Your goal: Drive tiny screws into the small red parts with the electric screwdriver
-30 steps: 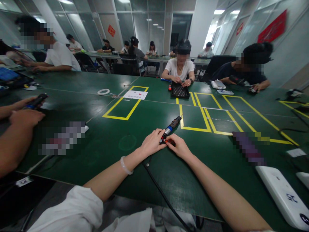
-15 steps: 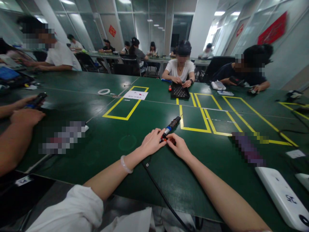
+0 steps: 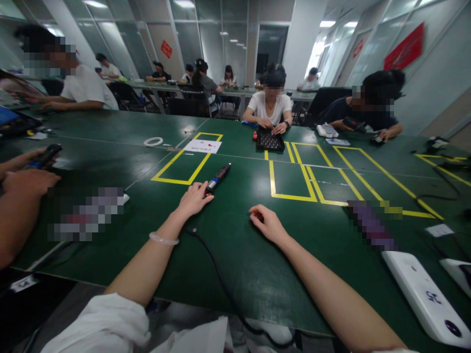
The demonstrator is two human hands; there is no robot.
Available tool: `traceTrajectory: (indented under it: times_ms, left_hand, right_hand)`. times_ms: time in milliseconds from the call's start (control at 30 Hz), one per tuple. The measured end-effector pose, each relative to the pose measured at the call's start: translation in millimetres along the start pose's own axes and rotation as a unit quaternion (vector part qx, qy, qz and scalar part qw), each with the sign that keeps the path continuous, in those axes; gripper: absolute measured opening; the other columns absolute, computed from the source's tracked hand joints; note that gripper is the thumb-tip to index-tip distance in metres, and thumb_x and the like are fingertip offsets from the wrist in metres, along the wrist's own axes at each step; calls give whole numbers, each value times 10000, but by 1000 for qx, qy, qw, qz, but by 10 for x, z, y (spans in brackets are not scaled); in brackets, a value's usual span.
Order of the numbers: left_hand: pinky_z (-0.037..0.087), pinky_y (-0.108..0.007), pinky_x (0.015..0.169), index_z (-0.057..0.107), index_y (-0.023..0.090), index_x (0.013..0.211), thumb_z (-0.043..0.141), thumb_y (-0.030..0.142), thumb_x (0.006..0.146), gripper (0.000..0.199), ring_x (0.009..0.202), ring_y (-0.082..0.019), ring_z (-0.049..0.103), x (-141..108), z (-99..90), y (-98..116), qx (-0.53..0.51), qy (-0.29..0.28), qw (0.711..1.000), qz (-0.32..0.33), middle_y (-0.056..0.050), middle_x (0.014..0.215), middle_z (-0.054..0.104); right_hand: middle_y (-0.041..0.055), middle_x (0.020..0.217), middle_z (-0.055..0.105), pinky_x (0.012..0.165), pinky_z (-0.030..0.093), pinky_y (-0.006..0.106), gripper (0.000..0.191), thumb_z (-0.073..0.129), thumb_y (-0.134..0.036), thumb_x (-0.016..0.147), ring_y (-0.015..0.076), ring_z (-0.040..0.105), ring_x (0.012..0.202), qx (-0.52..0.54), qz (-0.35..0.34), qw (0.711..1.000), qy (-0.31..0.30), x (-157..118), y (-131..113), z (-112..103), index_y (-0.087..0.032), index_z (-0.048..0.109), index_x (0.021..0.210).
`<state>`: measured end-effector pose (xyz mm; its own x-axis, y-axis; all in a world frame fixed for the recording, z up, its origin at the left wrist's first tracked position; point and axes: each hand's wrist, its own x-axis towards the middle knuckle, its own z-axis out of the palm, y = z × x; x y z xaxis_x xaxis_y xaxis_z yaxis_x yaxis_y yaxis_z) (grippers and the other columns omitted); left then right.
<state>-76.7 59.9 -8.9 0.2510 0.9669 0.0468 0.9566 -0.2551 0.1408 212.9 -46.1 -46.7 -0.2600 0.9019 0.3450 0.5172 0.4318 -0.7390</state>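
My left hand [image 3: 194, 200] is wrapped round the rear part of a dark, pen-shaped electric tool [image 3: 220, 177] with a blue and silver band. Its thin tip points away and to the right, and a bit of red shows by my fingers. A black cable [image 3: 217, 267] runs from under my left wrist to the table's near edge. My right hand [image 3: 268, 223] rests apart from it on the green table [image 3: 235, 245], fingers curled with the thumb near the fingertips; nothing can be seen in it.
Yellow tape outlines [image 3: 294, 198] mark the table ahead. A white paper [image 3: 202, 146] and a white ring [image 3: 153, 141] lie beyond the tool. At right is a white power bank [image 3: 423, 294]. Across the table a person handles a black tray [image 3: 270, 139]; another person's hands [image 3: 31, 181] are at left.
My left hand has moved left with the tool, away from my right hand. My right hand has come off the tool and stays near its former place. The view has shifted slightly.
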Motion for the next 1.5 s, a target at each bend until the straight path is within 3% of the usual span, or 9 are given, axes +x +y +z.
traceTrajectory:
  times_ms: [300,433,533,733,1000,1167,1300,1400,1500]
  left_hand:
    - [433,-508,904,446,203,1401,476,557,845,660,1181,-427,478,2,-159,-1118,29,25,979,-198,-221,1372,440]
    - [424,-531,907,434,209,1412,462,548,861,648,1196,-443,478,-76,-212,-1347,41,25,973,-228,-229,1402,426]
    - [413,-529,924,476,208,1375,495,519,855,606,1195,-430,487,-129,-221,-1356,55,42,970,-232,-226,1372,465]
    - [424,-492,937,503,174,1289,562,439,825,537,1180,-397,492,-186,-247,-1172,73,118,962,-235,-224,1281,509]
    - [432,-500,897,603,136,1078,408,418,910,382,1102,-388,539,-219,-355,-1085,47,107,958,-263,-217,1167,567]
    - [438,-438,909,578,162,1141,378,427,936,390,1060,-323,578,-174,-346,-765,-28,177,966,-186,-155,1127,624]
    - [471,-307,832,626,171,1084,478,436,907,352,898,-208,624,-140,-254,-169,-214,85,973,26,-65,987,684]
    - [468,-293,842,661,185,1118,512,429,895,362,939,-192,618,-189,-155,324,-300,-18,942,153,-58,1074,678]
    - [465,-298,838,645,180,1181,549,395,881,382,965,-195,615,-269,-50,677,-357,-109,906,201,-76,1084,674]
  right_hand:
    - [18,879,606,711,449,265,123,523,-193,892,141,583,762,-24,-6,1000,-7,0,16,11,-207,603,985]
    - [16,877,603,713,447,266,110,532,-195,892,139,581,757,-28,-5,1000,-9,7,24,17,-210,606,972]
    - [14,873,600,717,448,267,107,539,-197,889,141,581,763,-31,-6,999,-11,12,37,20,-211,611,968]
    - [16,880,600,715,450,268,105,539,-199,891,142,582,762,-30,-5,999,-12,11,49,27,-217,614,962]
    - [15,876,594,710,445,266,97,542,-201,893,139,579,756,-33,-4,999,-18,14,36,19,-212,619,950]
    - [14,870,590,701,441,260,94,540,-206,895,137,575,750,-33,-6,999,-17,17,43,23,-212,618,947]
    - [18,875,605,707,443,264,108,534,-207,893,137,575,749,-24,0,1000,-17,20,43,27,-209,619,959]
    - [13,846,616,690,443,261,127,524,-212,893,132,562,713,7,8,1000,-12,21,21,20,-200,603,992]
    - [3,848,625,675,449,252,229,528,-218,888,120,553,682,65,5,998,-14,17,-12,16,-200,540,1116]
